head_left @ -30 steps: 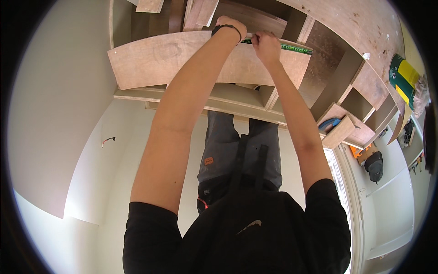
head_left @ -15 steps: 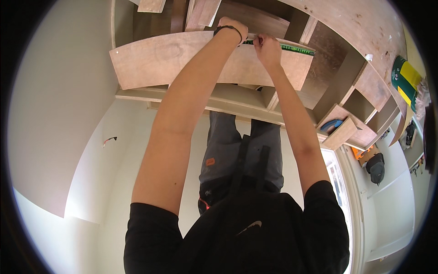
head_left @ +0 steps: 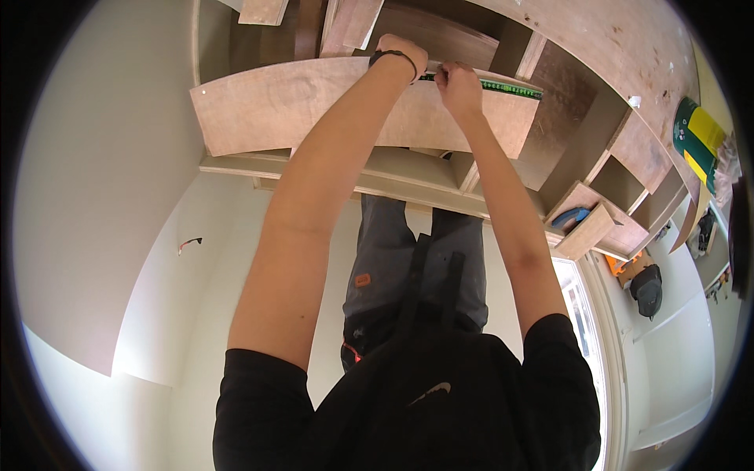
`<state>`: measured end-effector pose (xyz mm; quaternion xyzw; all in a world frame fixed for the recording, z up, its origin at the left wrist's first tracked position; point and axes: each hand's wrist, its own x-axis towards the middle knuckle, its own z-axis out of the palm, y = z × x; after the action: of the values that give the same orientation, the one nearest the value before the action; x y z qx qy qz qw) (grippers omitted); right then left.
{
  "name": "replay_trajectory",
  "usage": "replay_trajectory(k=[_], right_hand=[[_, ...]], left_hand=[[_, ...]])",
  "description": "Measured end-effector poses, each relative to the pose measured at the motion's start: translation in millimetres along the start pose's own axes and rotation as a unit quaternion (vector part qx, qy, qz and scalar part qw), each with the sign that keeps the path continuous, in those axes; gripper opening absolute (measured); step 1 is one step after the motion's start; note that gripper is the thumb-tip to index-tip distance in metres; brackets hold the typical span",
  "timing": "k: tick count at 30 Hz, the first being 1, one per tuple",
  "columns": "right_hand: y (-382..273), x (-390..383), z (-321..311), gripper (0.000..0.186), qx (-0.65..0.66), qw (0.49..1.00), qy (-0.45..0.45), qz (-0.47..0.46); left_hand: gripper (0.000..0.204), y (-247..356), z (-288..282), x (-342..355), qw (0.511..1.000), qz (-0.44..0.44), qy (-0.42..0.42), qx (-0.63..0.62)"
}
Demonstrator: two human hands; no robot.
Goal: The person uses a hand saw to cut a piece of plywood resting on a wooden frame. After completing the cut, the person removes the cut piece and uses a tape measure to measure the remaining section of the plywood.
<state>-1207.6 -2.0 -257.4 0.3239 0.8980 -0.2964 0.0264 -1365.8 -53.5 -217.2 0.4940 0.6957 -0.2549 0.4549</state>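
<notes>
A long plywood board (head_left: pixel 322 106) lies across an open wooden frame, flat side up. Along its far edge runs a green tape measure (head_left: pixel 510 88), its blade stretched out to the board's right end. My left hand (head_left: pixel 400 56) is closed at the left end of the blade. The tape's case is hidden behind that hand. Just to the right, my right hand (head_left: pixel 461 85) is closed in a pinch over the blade near the far edge. What its fingertips hold, if anything, cannot be made out.
The wooden frame (head_left: pixel 420 169) with its open compartments spreads under and beyond the board. At right are a blue-handled tool (head_left: pixel 571 218), a small wood block (head_left: pixel 587 230), a green and yellow container (head_left: pixel 699 145) and a black bag (head_left: pixel 646 290). A wire (head_left: pixel 188 243) sticks out of the left wall.
Both hands stay in nearly the same place along the tape. The right fingertips have shifted very slightly. The board sits a touch lower in the picture.
</notes>
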Motion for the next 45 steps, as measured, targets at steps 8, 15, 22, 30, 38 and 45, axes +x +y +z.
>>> replay_trajectory(k=[8, 15, 22, 30, 38, 45], right_hand=[[-1.4, -1.7, 2.2, 0.017, 0.041, 0.998, 0.043, 0.029], [-3.4, 1.6, 5.0, 0.018, -0.001, 1.0, 0.014, 0.022], [0.0, -2.1, 2.2, 0.016, 0.049, 0.998, 0.032, 0.01], [-4.7, -1.4, 4.7, 0.016, 0.038, 0.998, 0.049, 0.021], [-6.0, 1.4, 6.5, 0.019, -0.033, 0.999, -0.015, 0.018], [-2.3, 0.8, -14.8, 0.023, 0.145, 0.986, 0.038, 0.08]], left_hand=[[0.062, -1.4, 5.8, 1.8, 1.0, 0.008, 0.021, 0.001], [0.066, -1.1, 7.5, 3.6, 1.0, 0.011, 0.003, 0.011], [0.069, -0.5, 7.5, 6.2, 1.0, 0.008, -0.014, 0.007], [0.071, -2.4, 10.3, 2.2, 1.0, 0.012, 0.008, 0.008], [0.07, -2.2, 10.0, 1.9, 1.0, 0.016, 0.014, 0.005], [0.067, -6.9, 9.8, -8.4, 0.999, 0.037, 0.037, -0.011]])
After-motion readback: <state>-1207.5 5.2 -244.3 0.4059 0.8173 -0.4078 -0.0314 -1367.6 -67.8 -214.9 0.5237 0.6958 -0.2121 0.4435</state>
